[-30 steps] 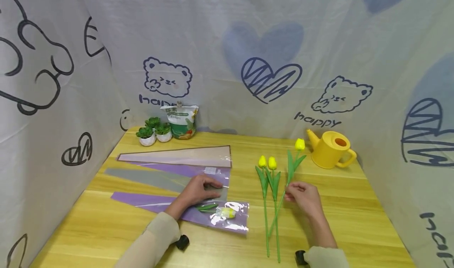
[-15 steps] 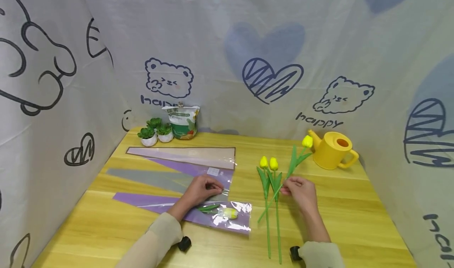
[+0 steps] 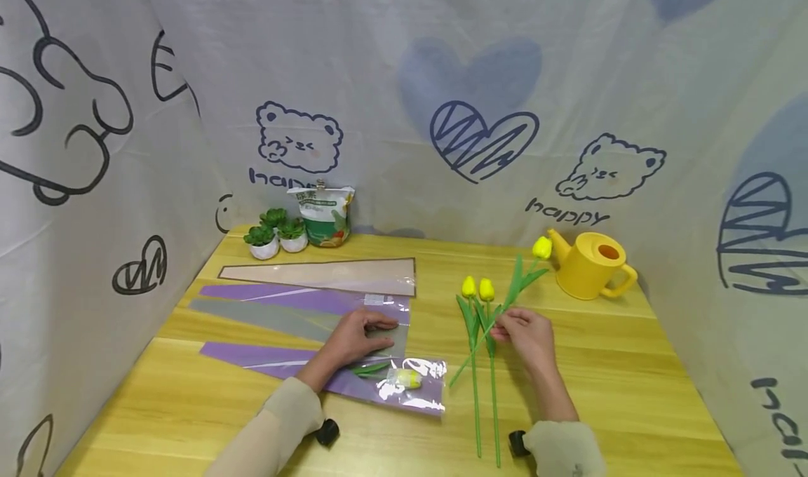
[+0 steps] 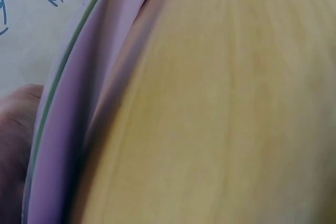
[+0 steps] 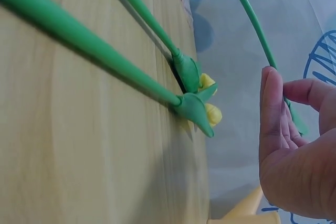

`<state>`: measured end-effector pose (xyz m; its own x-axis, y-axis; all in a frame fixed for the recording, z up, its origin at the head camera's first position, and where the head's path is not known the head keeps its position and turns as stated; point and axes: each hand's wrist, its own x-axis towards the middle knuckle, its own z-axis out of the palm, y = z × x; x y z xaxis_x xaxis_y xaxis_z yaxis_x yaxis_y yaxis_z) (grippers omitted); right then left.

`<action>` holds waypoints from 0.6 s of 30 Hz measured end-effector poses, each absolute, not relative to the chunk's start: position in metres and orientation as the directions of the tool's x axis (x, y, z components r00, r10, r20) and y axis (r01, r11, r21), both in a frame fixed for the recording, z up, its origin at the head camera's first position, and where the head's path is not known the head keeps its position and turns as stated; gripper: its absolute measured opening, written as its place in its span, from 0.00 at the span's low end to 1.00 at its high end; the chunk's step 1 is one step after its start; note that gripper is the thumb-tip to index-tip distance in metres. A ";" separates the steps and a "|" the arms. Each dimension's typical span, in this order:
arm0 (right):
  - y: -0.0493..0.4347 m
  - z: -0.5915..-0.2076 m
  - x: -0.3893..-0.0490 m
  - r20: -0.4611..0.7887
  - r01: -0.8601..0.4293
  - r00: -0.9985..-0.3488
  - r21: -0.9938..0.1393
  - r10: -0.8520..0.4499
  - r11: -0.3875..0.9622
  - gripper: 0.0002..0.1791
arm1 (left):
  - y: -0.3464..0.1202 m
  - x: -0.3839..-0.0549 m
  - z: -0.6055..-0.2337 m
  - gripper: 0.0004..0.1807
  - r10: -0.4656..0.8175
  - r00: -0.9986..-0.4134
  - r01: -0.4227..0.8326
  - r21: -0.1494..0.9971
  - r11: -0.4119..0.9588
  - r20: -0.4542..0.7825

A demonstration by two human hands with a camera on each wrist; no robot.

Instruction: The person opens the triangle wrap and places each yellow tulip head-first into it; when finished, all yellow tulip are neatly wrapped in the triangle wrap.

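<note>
- right hand [image 3: 529, 338]: thumb and fingers pinching the stem of a yellow tulip [image 3: 513, 291], bloom beyond the hand.
- two further tulips [image 3: 473, 337]: just left of the right hand, crossed by the held stem.
- left hand [image 3: 355, 337]: fingers loosely bent, thumb apart, over a grey wrapper [image 3: 265, 318].
- watering can [image 3: 582, 266]: beyond the right hand.

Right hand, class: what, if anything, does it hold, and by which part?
The right hand pinches a yellow tulip by its stem, just below the leaves.
</note>
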<state>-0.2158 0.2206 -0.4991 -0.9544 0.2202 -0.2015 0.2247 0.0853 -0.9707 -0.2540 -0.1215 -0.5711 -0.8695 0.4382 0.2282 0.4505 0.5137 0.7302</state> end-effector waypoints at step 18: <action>0.216 -0.494 -0.218 -0.146 0.153 -0.950 -0.988 0.277 0.001 0.10 | -0.117 -0.252 -0.570 0.06 0.374 -0.897 0.399 0.797 0.453 0.236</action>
